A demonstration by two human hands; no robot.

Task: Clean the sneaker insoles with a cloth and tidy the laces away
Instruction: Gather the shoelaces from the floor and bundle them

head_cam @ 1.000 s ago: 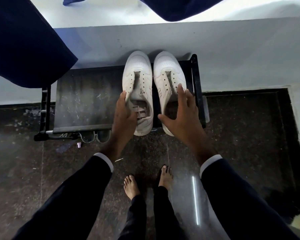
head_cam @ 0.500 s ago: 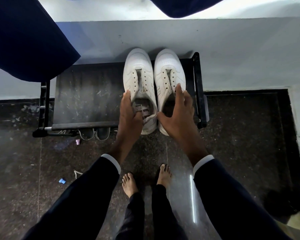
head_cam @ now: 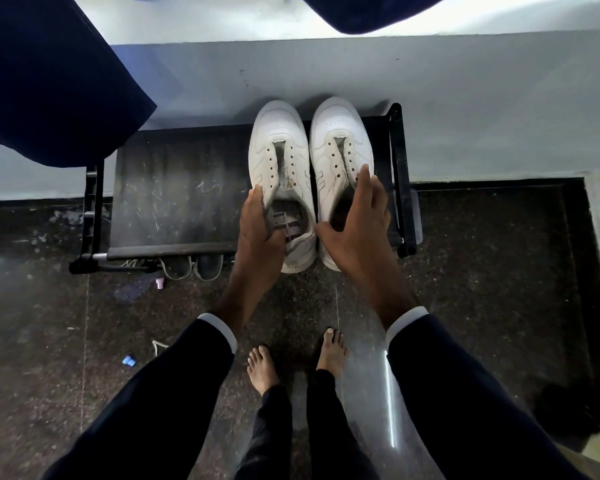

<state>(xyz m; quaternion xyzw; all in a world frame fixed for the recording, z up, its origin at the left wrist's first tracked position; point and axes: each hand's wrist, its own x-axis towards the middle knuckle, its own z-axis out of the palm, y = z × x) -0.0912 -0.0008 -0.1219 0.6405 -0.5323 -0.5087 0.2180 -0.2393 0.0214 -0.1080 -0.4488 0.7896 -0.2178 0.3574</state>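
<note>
**Both hands on a pair of white sneakers on a shoe rack**

Two white leather lace-less sneakers stand side by side, toes toward the pale wall, on the right end of a low black metal-framed shoe rack (head_cam: 174,188) with a scuffed dark top. The left sneaker (head_cam: 278,147) shows a bare grid-patterned footbed in its heel; the right sneaker (head_cam: 340,140) is dark inside, so its inner sole cannot be made out.

The left hand (head_cam: 257,233) grips the outer collar of the left sneaker, fingers (head_cam: 255,199) curled over the edge. The right hand (head_cam: 357,230) spans the opening of the right sneaker, thumb at the inner collar and fingers bent over the outer side, grasping it.

Below, bare feet (head_cam: 262,370) stand on the dark speckled stone floor (head_cam: 482,289). Other shoes (head_cam: 191,268) peek out under the rack, and a small blue scrap (head_cam: 129,361) lies on the floor to the left.
</note>
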